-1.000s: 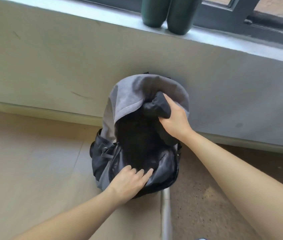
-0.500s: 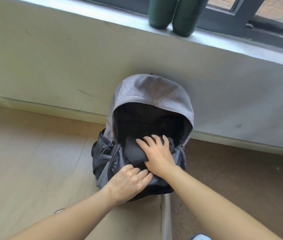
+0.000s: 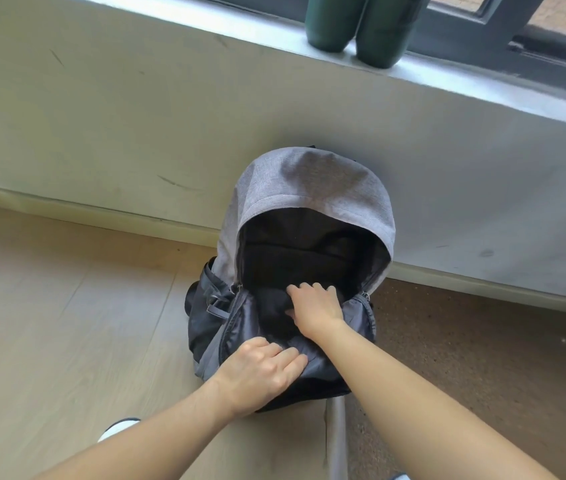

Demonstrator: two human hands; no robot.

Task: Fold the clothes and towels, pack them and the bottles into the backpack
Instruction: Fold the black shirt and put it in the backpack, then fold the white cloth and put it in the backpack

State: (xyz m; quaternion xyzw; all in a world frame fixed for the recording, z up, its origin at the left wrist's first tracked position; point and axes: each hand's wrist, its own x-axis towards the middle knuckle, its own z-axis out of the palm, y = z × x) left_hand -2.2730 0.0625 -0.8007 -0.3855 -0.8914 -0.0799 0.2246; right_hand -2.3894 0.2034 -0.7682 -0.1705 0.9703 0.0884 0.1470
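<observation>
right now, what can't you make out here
Head view:
- Two dark green bottles: tops cut off by the upper edge.
- Grey and black fabric backpack: inside too dark to see contents.
- Dark cloth: mostly covered by the right hand, fingertips hidden in the dark; kind unclear.
- Left hand: thumb hidden, so grip on the backpack's front unclear.

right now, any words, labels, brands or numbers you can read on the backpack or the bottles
None readable. The grey backpack shows no logo or printed tag, the dark cloth in it is plain, and the two green bottles on the windowsill show plain sides, their tops cut off by the frame.
</observation>
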